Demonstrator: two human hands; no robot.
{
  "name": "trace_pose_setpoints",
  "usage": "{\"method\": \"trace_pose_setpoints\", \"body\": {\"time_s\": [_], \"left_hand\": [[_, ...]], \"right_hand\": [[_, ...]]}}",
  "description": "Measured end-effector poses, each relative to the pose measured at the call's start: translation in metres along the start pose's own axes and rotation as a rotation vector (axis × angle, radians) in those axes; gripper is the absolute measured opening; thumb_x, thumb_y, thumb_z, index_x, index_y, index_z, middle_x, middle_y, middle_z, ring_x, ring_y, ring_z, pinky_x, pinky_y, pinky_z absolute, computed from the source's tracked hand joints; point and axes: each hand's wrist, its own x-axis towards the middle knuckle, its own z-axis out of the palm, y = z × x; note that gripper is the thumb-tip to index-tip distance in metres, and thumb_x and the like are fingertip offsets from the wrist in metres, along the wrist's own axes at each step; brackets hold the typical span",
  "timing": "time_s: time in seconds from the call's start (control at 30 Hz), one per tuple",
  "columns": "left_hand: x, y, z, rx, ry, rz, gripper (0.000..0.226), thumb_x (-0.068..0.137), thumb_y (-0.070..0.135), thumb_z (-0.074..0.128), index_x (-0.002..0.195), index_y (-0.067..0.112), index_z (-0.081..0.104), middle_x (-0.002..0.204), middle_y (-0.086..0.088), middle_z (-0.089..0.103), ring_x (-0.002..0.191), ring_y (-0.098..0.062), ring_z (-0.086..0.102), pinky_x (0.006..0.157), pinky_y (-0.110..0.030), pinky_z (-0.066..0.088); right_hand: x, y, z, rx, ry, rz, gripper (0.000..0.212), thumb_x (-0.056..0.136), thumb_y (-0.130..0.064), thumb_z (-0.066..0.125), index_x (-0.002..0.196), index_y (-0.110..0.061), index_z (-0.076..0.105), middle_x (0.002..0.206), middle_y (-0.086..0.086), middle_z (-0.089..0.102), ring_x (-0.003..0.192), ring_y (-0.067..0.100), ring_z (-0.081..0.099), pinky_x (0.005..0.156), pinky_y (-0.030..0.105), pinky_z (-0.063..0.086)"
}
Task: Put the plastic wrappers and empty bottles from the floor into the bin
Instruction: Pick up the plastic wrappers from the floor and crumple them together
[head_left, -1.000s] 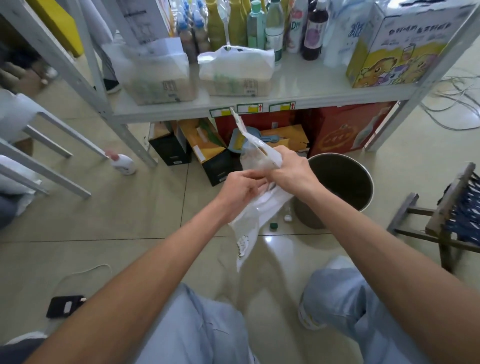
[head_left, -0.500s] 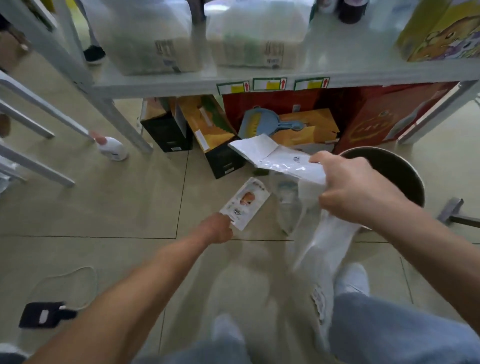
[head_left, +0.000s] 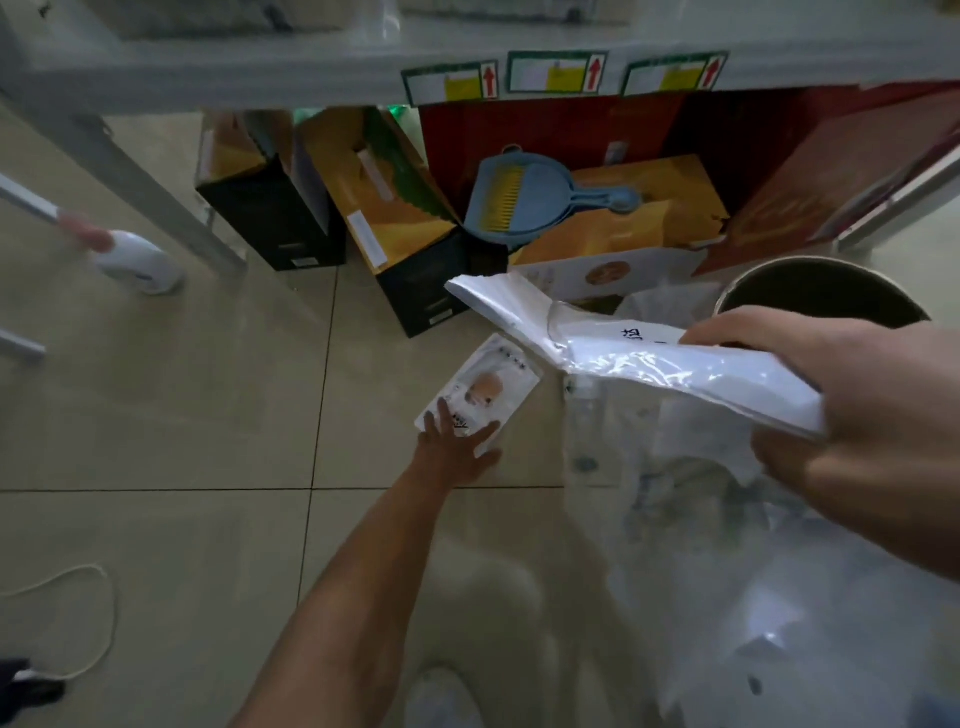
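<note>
Reaching left hand (head_left: 457, 447), fingers spread on floor wrapper (head_left: 480, 389), right hand (head_left: 852, 400) clutching white wrappers (head_left: 649, 358), bin (head_left: 769, 280) beside.

Glossy plastic wrapper (head_left: 675, 374), shiny smooth tiled floor (head_left: 156, 395)

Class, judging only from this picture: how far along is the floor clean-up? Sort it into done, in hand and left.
Done: nothing shows inside the bin. In hand: the right hand grips a bunch of plastic wrappers; the left hand presses on a printed wrapper on the floor. Left: a clear bottle lying beside it, then binning everything.
</note>
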Motion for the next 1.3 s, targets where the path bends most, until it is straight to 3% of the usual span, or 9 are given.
{"method": "trace_pose_setpoints", "body": {"time_s": [0.13, 0.27, 0.43, 0.57, 0.7, 0.83, 0.97, 1.1, 1.3], "left_hand": [[0.007, -0.007, -0.004, -0.032, -0.058, 0.018, 0.065, 0.100, 0.058, 0.042, 0.160, 0.041, 0.022, 0.171, -0.009, -0.006, 0.156, -0.039, -0.001, 0.123, -0.056, 0.014], [0.008, -0.006, -0.015, -0.057, 0.039, 0.052, 0.069, 0.104, 0.039, 0.043, 0.163, 0.015, 0.016, 0.169, -0.013, 0.015, 0.151, -0.033, 0.030, 0.118, -0.044, 0.032], [-0.009, 0.002, -0.043, -0.148, 0.116, 0.001, 0.045, 0.101, 0.024, 0.053, 0.141, 0.002, 0.052, 0.139, -0.022, 0.057, 0.123, -0.034, 0.059, 0.097, -0.035, 0.047], [-0.047, 0.021, -0.107, -0.212, 0.167, -0.003, 0.036, 0.095, 0.028, 0.062, 0.118, 0.001, 0.066, 0.116, -0.018, 0.070, 0.103, -0.032, 0.068, 0.073, -0.032, 0.045], [-0.108, 0.037, -0.170, -0.469, 0.192, 0.042, 0.023, 0.083, 0.022, 0.078, 0.096, 0.003, 0.080, 0.095, -0.015, 0.074, 0.081, -0.028, 0.068, 0.066, -0.032, 0.051], [-0.187, 0.072, -0.203, -0.698, 0.208, 0.115, 0.018, 0.082, 0.020, 0.081, 0.092, 0.006, 0.080, 0.093, -0.009, 0.072, 0.081, -0.020, 0.064, 0.078, -0.039, 0.057], [-0.255, 0.105, -0.203, -0.893, 0.253, 0.214, 0.016, 0.083, 0.011, 0.079, 0.071, 0.011, 0.068, 0.069, -0.004, 0.066, 0.062, -0.017, 0.062, 0.058, -0.030, 0.058], [-0.290, 0.121, -0.217, -1.009, 0.361, 0.174, 0.013, 0.074, 0.011, 0.083, 0.076, 0.010, 0.070, 0.066, -0.006, 0.067, 0.050, -0.014, 0.057, 0.050, -0.028, 0.049], [-0.314, 0.131, -0.229, -1.169, 0.291, 0.179, 0.021, 0.076, 0.015, 0.086, 0.092, 0.005, 0.077, 0.093, -0.016, 0.079, 0.092, -0.036, 0.076, 0.089, -0.051, 0.061]], "right_hand": [[0.006, 0.005, 0.000, -0.016, 0.050, 0.028, 0.071, 0.077, -0.021, 0.079, 0.119, -0.065, 0.044, 0.102, -0.012, 0.067, 0.083, 0.014, 0.062, 0.070, 0.043, 0.058], [0.009, 0.001, 0.000, -0.009, 0.052, 0.040, 0.065, 0.080, -0.021, 0.078, 0.120, -0.062, 0.045, 0.098, -0.011, 0.065, 0.074, 0.008, 0.057, 0.057, 0.030, 0.048], [0.010, -0.013, -0.005, 0.013, 0.021, 0.084, 0.062, 0.089, -0.010, 0.065, 0.140, -0.042, 0.048, 0.084, -0.012, 0.048, 0.068, 0.006, 0.049, 0.047, 0.021, 0.035], [0.007, -0.022, -0.003, 0.089, 0.070, 0.126, 0.059, 0.091, -0.007, 0.064, 0.143, -0.030, 0.048, 0.101, 0.004, 0.057, 0.077, 0.019, 0.060, 0.058, 0.032, 0.053], [0.001, -0.024, 0.001, 0.112, 0.171, 0.108, 0.066, 0.087, -0.007, 0.064, 0.147, -0.028, 0.045, 0.114, 0.011, 0.063, 0.098, 0.033, 0.066, 0.080, 0.046, 0.061], [-0.008, -0.028, 0.000, 0.185, 0.282, 0.065, 0.072, 0.083, -0.005, 0.066, 0.148, -0.027, 0.042, 0.112, 0.015, 0.067, 0.096, 0.036, 0.069, 0.081, 0.051, 0.062], [-0.024, -0.035, -0.004, 0.215, 0.289, -0.039, 0.074, 0.084, -0.007, 0.067, 0.150, -0.026, 0.041, 0.122, 0.022, 0.067, 0.107, 0.043, 0.066, 0.090, 0.054, 0.058], [-0.037, -0.031, -0.013, 0.297, 0.233, -0.155, 0.079, 0.084, -0.005, 0.063, 0.153, -0.032, 0.038, 0.129, 0.019, 0.064, 0.110, 0.036, 0.064, 0.090, 0.046, 0.057], [-0.055, -0.007, -0.029, 0.574, 0.064, -0.256, 0.084, 0.086, -0.014, 0.058, 0.159, -0.037, 0.023, 0.146, 0.009, 0.050, 0.114, 0.023, 0.061, 0.094, 0.039, 0.055]]}}
